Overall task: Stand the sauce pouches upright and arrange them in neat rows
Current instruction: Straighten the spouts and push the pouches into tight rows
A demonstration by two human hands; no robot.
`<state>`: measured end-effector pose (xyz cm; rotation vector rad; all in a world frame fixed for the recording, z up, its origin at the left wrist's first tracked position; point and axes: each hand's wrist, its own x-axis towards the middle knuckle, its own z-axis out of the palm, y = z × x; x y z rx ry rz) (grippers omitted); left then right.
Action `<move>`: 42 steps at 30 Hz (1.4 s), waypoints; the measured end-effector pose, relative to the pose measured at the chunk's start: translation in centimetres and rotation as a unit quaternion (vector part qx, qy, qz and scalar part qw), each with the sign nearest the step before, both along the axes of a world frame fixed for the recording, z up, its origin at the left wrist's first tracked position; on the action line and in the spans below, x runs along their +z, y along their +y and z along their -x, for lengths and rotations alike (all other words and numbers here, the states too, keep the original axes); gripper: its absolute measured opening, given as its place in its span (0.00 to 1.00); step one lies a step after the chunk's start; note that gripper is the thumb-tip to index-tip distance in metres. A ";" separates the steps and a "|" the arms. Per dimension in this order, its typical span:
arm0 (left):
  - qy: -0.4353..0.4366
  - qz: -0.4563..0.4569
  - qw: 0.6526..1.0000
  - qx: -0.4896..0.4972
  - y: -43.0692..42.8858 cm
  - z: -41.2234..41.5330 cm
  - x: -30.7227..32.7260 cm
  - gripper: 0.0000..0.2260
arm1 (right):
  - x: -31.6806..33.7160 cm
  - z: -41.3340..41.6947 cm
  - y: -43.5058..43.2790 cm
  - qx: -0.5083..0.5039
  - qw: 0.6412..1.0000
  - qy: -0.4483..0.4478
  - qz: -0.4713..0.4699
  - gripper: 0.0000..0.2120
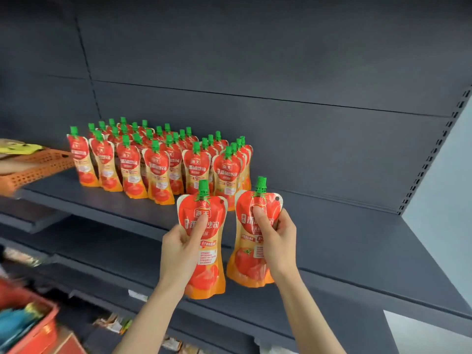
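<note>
Nearest, the left hands-side grip: the left hand (pixel 182 249) curls round the waist of one sauce pouch (pixel 205 277), thumb across its front. The pouch is upright and its base hangs over the front edge of the shelf (pixel 344 246). Just beside it, the right hand (pixel 279 241) pinches a second pouch (pixel 246 261) the same way, green cap up. Its base is near the shelf's front lip, though contact cannot be told. To the right of both, the shelf board lies bare out to the slotted upright (pixel 434 154). Further back and left, the standing pouches (pixel 158 162) form rows reaching toward the back panel (pixel 255 60). An orange basket (pixel 38 167) sits at the far left edge.
</note>
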<state>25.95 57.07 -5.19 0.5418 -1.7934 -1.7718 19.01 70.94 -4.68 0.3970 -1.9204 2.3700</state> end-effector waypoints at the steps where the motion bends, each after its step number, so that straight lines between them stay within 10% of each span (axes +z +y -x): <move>1: -0.001 0.004 1.000 -0.001 -1.7 -0.7 0.0 0.17 | -0.2 -0.6 -1.8 -0.002 1.000 -0.002 0.002 0.09; 25: 0.042 0.061 0.975 -0.210 -19.1 12.4 -0.6 0.05 | -1.7 8.0 -17.6 -0.157 0.986 0.017 -0.048 0.08; 42: 0.043 0.130 0.969 -0.204 -20.4 14.1 -6.0 0.20 | -6.9 8.1 -17.1 -0.195 0.963 -0.030 -0.184 0.20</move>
